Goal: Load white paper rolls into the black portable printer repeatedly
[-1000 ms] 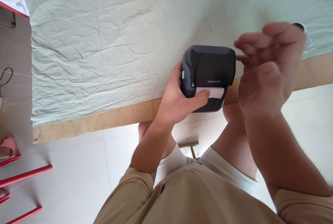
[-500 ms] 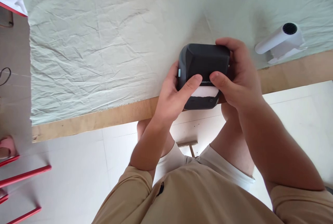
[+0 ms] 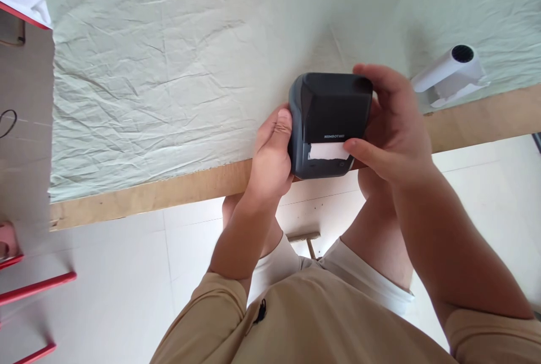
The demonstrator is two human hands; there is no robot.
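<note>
A dark label printer (image 3: 336,106) with small lettering on its lid is held at the table's front edge. A white paper label (image 3: 328,151) lies across its lower front, below the lid. My left hand (image 3: 274,150) grips the printer's left side, its thumb along that side. Around the right side is my right hand (image 3: 395,121), with its thumb at the right end of the label and its upper fingers by the far right corner. The fingers under the printer are hidden.
A pale green wrinkled cloth (image 3: 147,82) covers the table, whose bare wooden edge (image 3: 156,193) faces me. A white roll (image 3: 450,74) with a loose sheet lies at the right. Red bars (image 3: 38,289) stand at the lower left, near a pink object (image 3: 8,240).
My left thumb has moved off the printer's front to its left side. The right thumb has slid down onto the label's right end. The lid now looks more level and the label flatter.
</note>
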